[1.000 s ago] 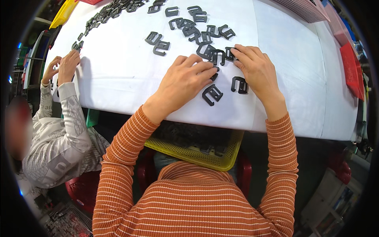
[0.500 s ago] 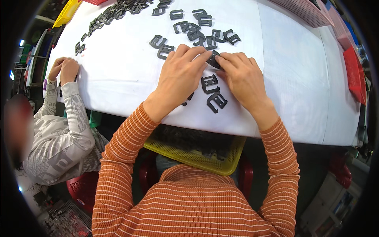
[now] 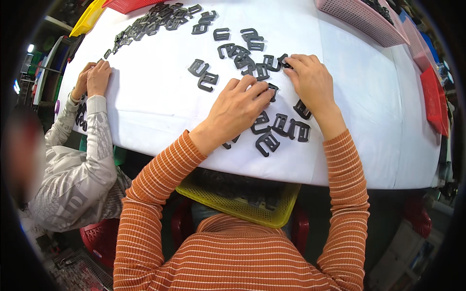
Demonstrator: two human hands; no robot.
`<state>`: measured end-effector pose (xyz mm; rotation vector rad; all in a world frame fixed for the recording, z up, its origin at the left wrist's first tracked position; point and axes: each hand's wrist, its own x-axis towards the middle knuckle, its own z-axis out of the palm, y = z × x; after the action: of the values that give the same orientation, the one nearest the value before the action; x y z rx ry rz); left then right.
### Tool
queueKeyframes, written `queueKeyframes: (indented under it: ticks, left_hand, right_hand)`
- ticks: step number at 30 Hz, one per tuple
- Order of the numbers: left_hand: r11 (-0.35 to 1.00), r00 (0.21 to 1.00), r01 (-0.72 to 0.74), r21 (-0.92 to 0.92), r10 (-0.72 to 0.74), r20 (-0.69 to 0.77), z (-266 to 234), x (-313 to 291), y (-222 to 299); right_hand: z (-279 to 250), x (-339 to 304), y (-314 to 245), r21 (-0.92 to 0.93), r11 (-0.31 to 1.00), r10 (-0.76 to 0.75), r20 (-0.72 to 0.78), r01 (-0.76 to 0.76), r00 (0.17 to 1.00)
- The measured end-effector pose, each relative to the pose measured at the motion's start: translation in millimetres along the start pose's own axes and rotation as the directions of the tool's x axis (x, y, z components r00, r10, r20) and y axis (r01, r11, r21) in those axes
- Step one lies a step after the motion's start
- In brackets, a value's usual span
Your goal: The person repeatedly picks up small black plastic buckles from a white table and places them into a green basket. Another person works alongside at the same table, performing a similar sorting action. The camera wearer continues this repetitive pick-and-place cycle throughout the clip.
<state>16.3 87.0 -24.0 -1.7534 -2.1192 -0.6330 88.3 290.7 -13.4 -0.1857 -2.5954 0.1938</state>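
Black plastic clips [image 3: 283, 125] lie under and between both hands [image 3: 272, 97].

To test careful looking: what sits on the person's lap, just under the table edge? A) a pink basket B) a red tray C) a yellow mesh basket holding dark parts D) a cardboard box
C: a yellow mesh basket with dark plastic parts inside sits below the edge of the white table, between the striped sleeves, while the left hand and right hand rest on black clips above.
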Motion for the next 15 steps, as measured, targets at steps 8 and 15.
queueKeyframes:
  ticks: [8, 15]
  left_hand:
    - [0.962, 0.98, 0.141, -0.234, -0.17, -0.107, -8, 3, -11]
    - [0.956, 0.927, 0.21, -0.205, -0.261, -0.269, -15, 1, -16]
  right_hand:
    - [-21, 3, 2, 0.193, 0.945, 0.213, 0.247, -0.264, 0.945]
    - [-1, 24, -16, 0.245, 0.96, 0.089, 0.181, -0.133, 0.979]
